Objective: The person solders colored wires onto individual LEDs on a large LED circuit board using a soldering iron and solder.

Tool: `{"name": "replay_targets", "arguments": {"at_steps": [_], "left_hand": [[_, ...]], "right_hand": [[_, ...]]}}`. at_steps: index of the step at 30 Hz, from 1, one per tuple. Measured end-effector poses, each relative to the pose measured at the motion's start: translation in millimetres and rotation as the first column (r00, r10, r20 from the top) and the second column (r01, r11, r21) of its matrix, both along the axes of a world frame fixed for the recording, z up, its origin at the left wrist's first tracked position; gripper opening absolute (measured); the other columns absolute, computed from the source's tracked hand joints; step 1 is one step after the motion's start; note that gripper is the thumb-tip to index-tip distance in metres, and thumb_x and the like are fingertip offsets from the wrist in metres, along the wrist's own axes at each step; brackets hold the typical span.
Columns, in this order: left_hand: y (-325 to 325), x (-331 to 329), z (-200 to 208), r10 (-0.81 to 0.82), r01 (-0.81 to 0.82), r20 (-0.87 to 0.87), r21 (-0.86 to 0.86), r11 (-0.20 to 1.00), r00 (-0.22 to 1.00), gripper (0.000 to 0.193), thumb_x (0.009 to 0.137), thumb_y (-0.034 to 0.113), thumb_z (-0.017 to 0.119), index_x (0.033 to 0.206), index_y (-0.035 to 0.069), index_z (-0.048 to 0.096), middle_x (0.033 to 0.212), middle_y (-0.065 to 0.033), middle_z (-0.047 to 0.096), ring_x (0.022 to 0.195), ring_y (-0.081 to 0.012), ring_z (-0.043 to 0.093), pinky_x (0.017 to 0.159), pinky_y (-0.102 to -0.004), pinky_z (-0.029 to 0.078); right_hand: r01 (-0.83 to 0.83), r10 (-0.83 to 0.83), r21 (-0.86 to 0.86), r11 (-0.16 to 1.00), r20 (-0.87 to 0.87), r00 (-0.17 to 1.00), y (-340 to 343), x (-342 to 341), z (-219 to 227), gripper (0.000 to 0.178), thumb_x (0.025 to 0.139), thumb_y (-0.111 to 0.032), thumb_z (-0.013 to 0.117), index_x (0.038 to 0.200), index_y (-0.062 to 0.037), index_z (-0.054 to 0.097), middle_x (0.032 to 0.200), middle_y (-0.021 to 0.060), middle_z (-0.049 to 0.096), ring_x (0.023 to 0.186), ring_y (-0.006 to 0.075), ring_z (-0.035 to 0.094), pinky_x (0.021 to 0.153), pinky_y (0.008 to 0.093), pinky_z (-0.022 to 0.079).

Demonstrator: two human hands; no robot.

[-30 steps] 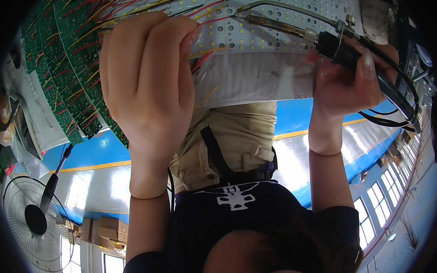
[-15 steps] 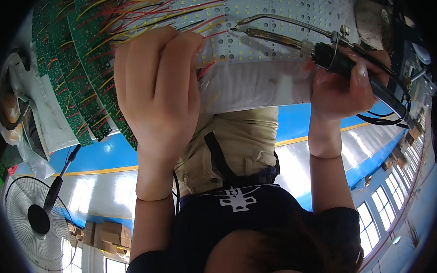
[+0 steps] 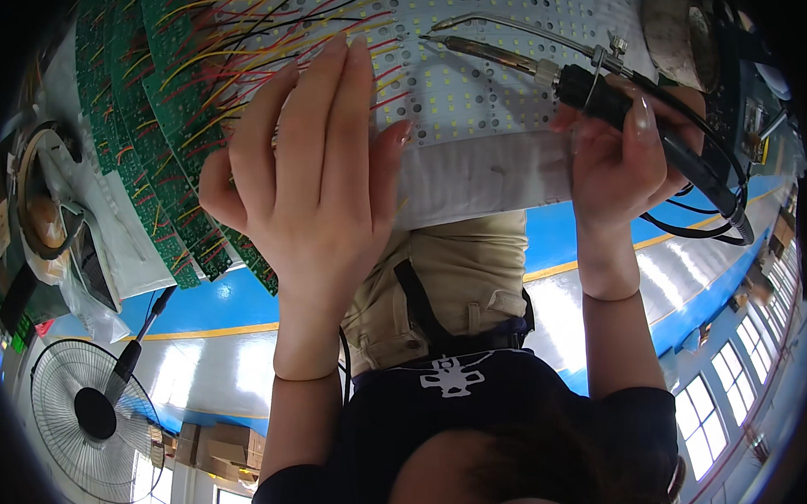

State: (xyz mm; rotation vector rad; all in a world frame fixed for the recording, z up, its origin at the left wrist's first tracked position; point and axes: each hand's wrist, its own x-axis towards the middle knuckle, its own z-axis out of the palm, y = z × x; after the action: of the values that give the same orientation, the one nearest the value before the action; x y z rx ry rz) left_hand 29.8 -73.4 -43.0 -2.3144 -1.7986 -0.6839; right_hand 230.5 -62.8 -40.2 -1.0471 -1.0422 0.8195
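Note:
My right hand (image 3: 627, 160) grips a soldering iron (image 3: 494, 55) with a thin metal feed tube (image 3: 520, 24) clamped alongside it. The iron's tip points left, just over a white panel (image 3: 470, 116) dotted with small yellow squares and round holes. My left hand (image 3: 307, 162) is palm down over the wires (image 3: 237, 76) and the panel's left part, fingers stretched forward and thumb apart. I see nothing held in it. Red, yellow and black wires run from overlapping green circuit boards (image 3: 163, 100) onto the panel; my left hand hides some of them.
A pale cover (image 3: 490, 182) lies along the table's near edge. At the left are a roll of tape (image 3: 42, 202) and a clear plastic bag (image 3: 94, 312), with a black fan (image 3: 95, 414) below. A round whitish container (image 3: 676, 42) stands far right; black cables (image 3: 701, 233) hang from the iron.
The left hand's fingers have gone from curled to stretched out, with the thumb apart. The right hand keeps hold of the iron. The whole view has shifted slightly.

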Motion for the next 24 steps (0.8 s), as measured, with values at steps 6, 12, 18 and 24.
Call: {"name": "replay_targets", "arguments": {"at_steps": [6,12,18,24], "left_hand": [[0.8,-0.2,0.4,-0.02,0.01,-0.094,-0.104,0.995,0.995,0.042,0.086,0.037,0.054,0.122,0.016,0.06,0.124,0.006,0.058,0.112,-0.015,0.051,0.096,-0.0343,0.025],[0.4,-0.4,2.2,-0.017,0.002,-0.122,-0.12,0.993,0.992,0.041,0.087,0.037,0.052,0.122,0.018,0.061,0.124,0.0073,0.057,0.113,-0.0149,0.051,0.097,-0.0342,0.024],[1.1,0.3,2.2,-0.031,0.018,-0.118,-0.111,0.994,0.993,0.038,0.088,0.037,0.051,0.119,0.019,0.063,0.123,0.0075,0.058,0.111,-0.0148,0.051,0.097,-0.0347,0.025],[0.4,-1.5,1.7,-0.028,0.017,-0.11,-0.1,0.995,0.994,0.035,0.09,0.035,0.049,0.118,0.02,0.064,0.123,0.0076,0.058,0.109,-0.0155,0.05,0.097,-0.0353,0.025]], "right_hand": [[0.01,-0.005,-0.017,1.0,0.294,0.956,-3.5,1.3,-5.2,0.013,0.083,-0.002,0.064,0.091,0.0067,0.058,0.074,0.0136,0.06,0.057,0.0164,0.062,0.053,0.0294,0.058],[-0.121,0.056,0.066,0.99,0.61,0.79,2.2,2.5,-5.8,0.016,0.092,-0.005,0.042,0.102,0.0074,0.042,0.075,0.0187,0.063,0.045,0.0226,0.061,0.037,0.0262,0.045],[-0.114,0.109,-0.008,0.993,0.365,0.925,0.9,1.5,-1.1,0.018,0.091,-0.008,0.043,0.103,0.0053,0.041,0.083,0.0226,0.062,0.048,0.0287,0.063,0.037,0.0317,0.048],[-0.145,0.136,-0.016,0.989,0.465,0.875,1.2,1.9,1.2,0.019,0.091,-0.009,0.043,0.103,0.0049,0.041,0.075,0.0233,0.062,0.05,0.0285,0.063,0.038,0.0316,0.047]]}}
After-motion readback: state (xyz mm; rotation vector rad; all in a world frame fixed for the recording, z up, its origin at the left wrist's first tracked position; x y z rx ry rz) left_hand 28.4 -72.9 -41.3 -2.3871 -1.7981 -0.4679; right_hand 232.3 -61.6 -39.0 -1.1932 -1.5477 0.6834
